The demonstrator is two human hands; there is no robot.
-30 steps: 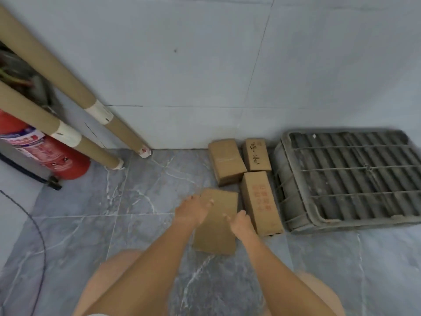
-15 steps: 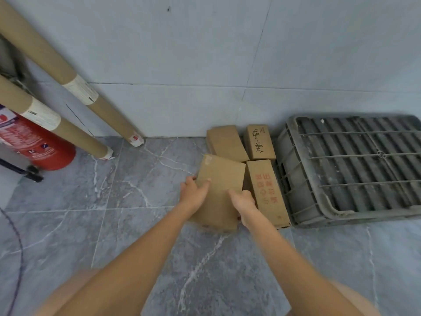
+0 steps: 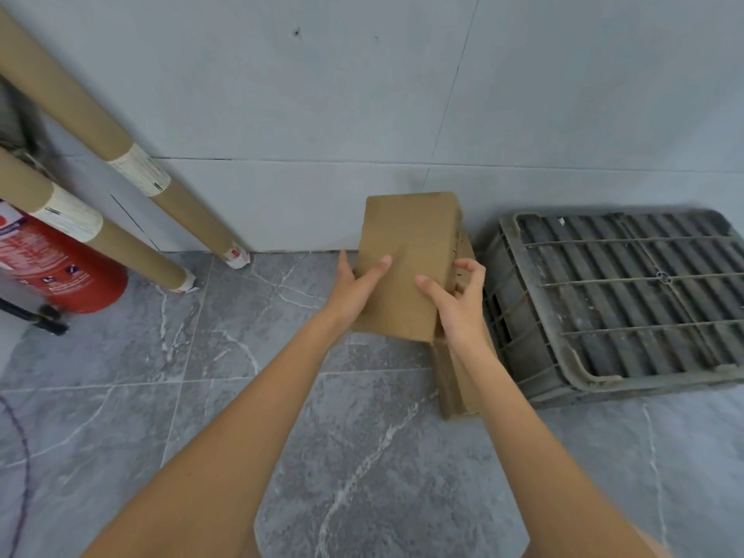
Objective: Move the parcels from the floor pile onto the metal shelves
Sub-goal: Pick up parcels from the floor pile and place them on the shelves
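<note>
– Where is the box?
– Up off the floor! The left hand (image 3: 354,285) and right hand (image 3: 459,304) squeeze the brown box (image 3: 406,259) by its side edges.
– Any room?
– Bare gray floor (image 3: 225,380) on the left; the gray crate (image 3: 616,300) sits close on the right.

Single head-worn wide-angle view, looking forward and steeply down from above the person's own arms, close over the grey marble floor (image 3: 120,396), facing the pale tiled wall (image 3: 282,94) where it meets the floor, straight lines bowed toward the frame's edges
</note>
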